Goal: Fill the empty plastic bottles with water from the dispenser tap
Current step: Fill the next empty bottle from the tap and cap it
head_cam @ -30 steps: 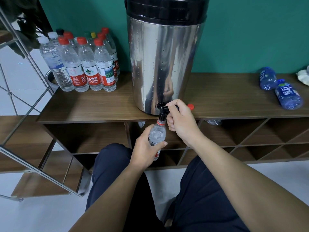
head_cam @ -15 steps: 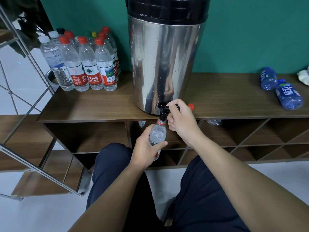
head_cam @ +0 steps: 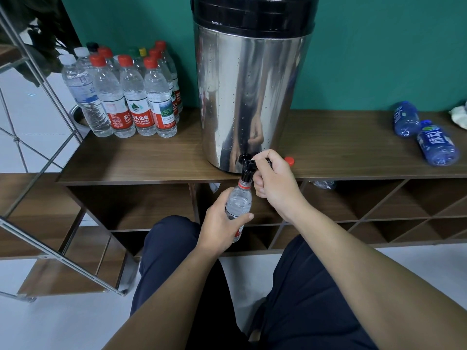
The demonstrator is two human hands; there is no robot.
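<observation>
Closest are the person's knees in dark trousers, above a pale floor (head_cam: 38,329). The left hand (head_cam: 219,221) has its grip wrapped around a clear plastic bottle (head_cam: 238,203) and holds it upright, its open neck right under the black tap (head_cam: 246,170). The right hand (head_cam: 274,183) has its fingers curled on the tap's black handle. How much water is in the bottle is hard to make out.

The tap sticks out of a big shiny dispenser (head_cam: 252,97) that stands on a brown wooden bench (head_cam: 126,157). A small red cap (head_cam: 289,160) lies on the bench just beside the right hand. Under the bench top are open wooden cubbies (head_cam: 141,205) — something clear lies in one, mostly hidden.

Far left on the bench stands a bunch of capped bottles (head_cam: 131,97), most with red caps. Far right lie two blue bottles (head_cam: 424,137) on their sides, and a pale cloth (head_cam: 458,117) is cut off by the edge. A metal rack (head_cam: 38,147) leans in from the left. Behind it all is a green wall (head_cam: 379,46) — the dispenser's black top is cut off too.
</observation>
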